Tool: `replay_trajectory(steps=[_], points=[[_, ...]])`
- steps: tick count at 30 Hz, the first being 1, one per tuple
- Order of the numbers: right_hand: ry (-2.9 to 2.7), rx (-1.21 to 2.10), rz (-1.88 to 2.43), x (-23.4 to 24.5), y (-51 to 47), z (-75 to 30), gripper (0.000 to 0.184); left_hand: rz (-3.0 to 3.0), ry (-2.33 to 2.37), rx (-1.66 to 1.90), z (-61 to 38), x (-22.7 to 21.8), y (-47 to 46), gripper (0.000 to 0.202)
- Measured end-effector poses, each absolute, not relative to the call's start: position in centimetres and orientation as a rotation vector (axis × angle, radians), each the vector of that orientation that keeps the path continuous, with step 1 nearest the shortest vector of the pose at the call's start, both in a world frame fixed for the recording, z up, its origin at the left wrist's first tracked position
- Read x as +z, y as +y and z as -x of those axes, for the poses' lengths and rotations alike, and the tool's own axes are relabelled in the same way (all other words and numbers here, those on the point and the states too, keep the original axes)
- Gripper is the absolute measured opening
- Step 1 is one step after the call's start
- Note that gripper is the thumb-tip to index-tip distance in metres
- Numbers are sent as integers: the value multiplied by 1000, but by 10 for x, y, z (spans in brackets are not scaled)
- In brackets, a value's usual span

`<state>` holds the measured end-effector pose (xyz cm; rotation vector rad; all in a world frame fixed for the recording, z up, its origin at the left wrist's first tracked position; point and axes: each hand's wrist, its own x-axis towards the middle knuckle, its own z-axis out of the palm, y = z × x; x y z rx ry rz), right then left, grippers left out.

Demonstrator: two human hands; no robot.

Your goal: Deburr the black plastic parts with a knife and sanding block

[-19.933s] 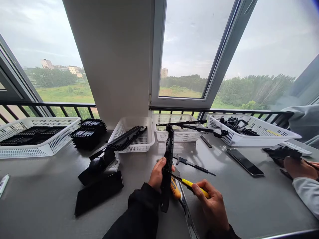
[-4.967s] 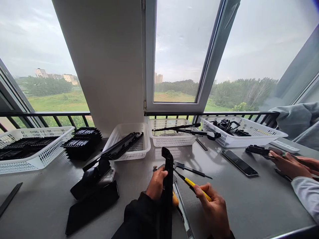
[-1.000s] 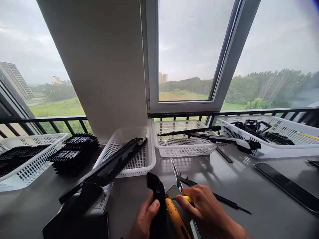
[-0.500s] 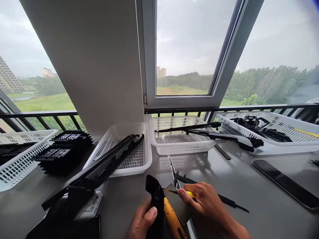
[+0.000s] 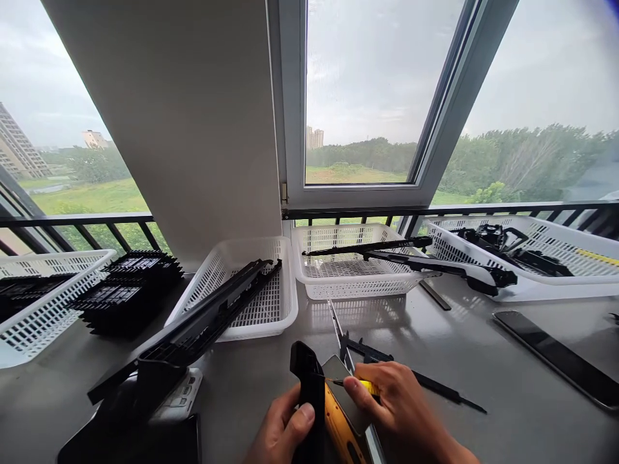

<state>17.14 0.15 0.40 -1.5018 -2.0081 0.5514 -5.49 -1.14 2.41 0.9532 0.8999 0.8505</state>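
Observation:
My left hand (image 5: 282,433) is closed round a long black plastic part (image 5: 308,393) that stands upright at the bottom centre. My right hand (image 5: 393,407) pinches a thin yellow-handled tool (image 5: 363,386) whose dark tip points left at the part's edge. Just below, between both hands, lies an orange-handled tool (image 5: 340,430) beside a flat grey plate (image 5: 338,374). A metal caliper (image 5: 344,340) rests on the grey table (image 5: 493,393) right behind my right hand.
White baskets stand along the window: one at centre left (image 5: 285,283) with long black parts (image 5: 213,319), one at centre (image 5: 348,283), one at right (image 5: 556,283), one at far left (image 5: 29,322). Stacked black trays (image 5: 128,290) and a dark phone (image 5: 556,357) lie on the table.
Since a second ago the view has shifted slightly. My right hand and the yellow tool have edged a little along the black part. My left hand keeps its hold.

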Motion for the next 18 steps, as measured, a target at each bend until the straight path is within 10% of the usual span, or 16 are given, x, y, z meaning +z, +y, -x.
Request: replay_trajectory(steps=[18], points=[[-1977,508,1537,12,5,-180,63,-960,897,872,55,8,-9,68]])
